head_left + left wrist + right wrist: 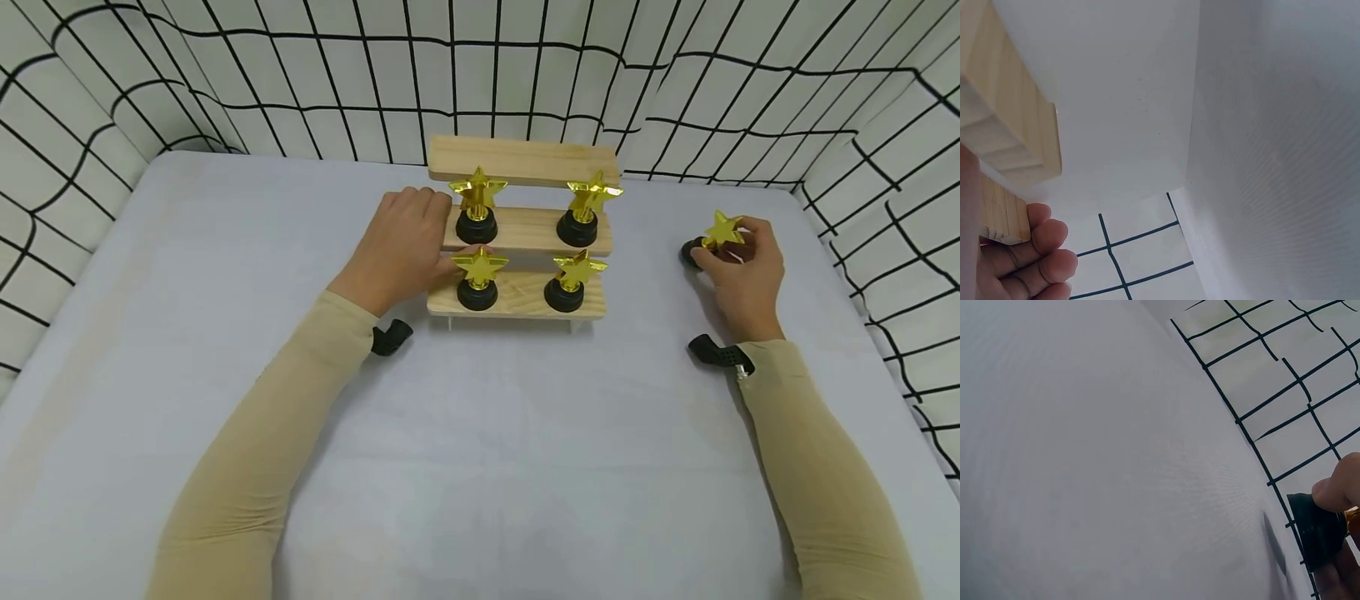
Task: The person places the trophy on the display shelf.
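A three-step wooden display stand (525,160) is on the white-covered table. Two gold star trophies on black bases, a left one (477,218) and a right one (578,223), stand on its middle step. The lowest step holds another left trophy (477,293) and right trophy (564,295). My left hand (401,242) grips the stand's left side; in the left wrist view its fingers (1050,240) curl round a board's end (1007,209). Well right of the stand, my right hand (750,271) pinches a fifth-like star trophy (722,228), tilted, its black base (1316,531) towards the left.
Black wire mesh (453,75) lines the back and both sides of the table (480,467), with white panels behind it. A dark wrist-camera mount (392,337) sits by the left cuff, and a similar mount (716,352) by the right cuff.
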`<state>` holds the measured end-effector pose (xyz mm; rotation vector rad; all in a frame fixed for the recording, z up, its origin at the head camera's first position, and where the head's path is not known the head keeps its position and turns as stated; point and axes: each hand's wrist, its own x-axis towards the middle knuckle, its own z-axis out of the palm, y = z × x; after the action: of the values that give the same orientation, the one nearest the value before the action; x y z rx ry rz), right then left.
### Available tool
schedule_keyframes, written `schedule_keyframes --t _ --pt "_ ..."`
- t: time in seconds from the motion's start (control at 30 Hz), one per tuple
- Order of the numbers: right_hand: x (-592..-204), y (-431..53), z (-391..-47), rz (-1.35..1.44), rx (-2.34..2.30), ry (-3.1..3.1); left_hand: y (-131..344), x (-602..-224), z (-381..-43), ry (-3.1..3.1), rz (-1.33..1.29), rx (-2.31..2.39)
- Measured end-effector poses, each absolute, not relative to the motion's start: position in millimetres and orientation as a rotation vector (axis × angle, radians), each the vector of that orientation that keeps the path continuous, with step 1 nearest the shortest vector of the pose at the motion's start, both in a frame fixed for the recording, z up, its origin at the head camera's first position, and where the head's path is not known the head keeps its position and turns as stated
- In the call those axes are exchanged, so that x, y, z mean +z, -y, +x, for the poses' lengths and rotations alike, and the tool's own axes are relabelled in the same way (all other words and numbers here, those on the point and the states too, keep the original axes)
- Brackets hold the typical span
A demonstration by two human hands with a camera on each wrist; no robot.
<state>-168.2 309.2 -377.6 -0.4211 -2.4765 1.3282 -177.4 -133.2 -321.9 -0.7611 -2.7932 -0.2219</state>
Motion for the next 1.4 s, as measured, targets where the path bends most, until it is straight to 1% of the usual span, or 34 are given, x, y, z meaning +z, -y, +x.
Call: schedule_keyframes --t 0.27,0.5,1.13,1.4 --pt "-371.1 -309.7 -169.4 -0.387 1.3 2.469 133.0 -322.7 -178.0 2.77 -0.775 -0.2" --pt "-359.1 -304.7 -167.4 -0.234 1.253 2.473 134.3 -323.0 -177.6 2.766 -0.775 -0.196" --pt "-304.2 -276.9 -165.6 0.048 1.313 2.4 134.2 -321.0 -177.8 2.779 -0.767 -0.184" --pt "-279.8 -259.9 -167.2 0.161 1.192 2.422 133.8 -322.2 -178.1 2.781 -0.77 -0.191"
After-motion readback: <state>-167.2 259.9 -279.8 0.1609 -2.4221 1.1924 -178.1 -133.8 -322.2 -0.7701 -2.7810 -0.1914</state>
